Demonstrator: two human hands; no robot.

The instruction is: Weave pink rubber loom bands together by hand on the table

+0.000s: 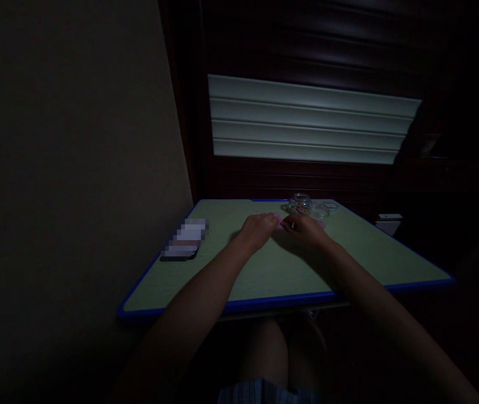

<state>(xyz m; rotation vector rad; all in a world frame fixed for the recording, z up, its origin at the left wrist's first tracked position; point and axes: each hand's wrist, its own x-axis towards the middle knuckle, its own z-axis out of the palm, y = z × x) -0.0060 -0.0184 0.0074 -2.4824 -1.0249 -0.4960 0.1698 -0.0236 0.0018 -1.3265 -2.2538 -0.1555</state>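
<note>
My left hand point(259, 229) is closed on a small pink object point(278, 219) above the far middle of the table. The fingers cover much of it, and its kind is too small and dark to tell. My right hand point(306, 229) meets it from the right, fingertips pinched at the pink object's edge. Whatever lies between those fingertips cannot be made out. Just behind my right hand stands an open clear jar point(300, 205) with many small colourful rings inside. Beside it is a second clear container point(319, 211), partly hidden by the hand.
A pale green table point(222, 286) with a blue rim lies before me. A blurred-out flat object point(185, 240) rests near its left edge. A clear round lid point(331, 206) lies at the far right. A wall point(74, 140) rises on the left, and the room is dim.
</note>
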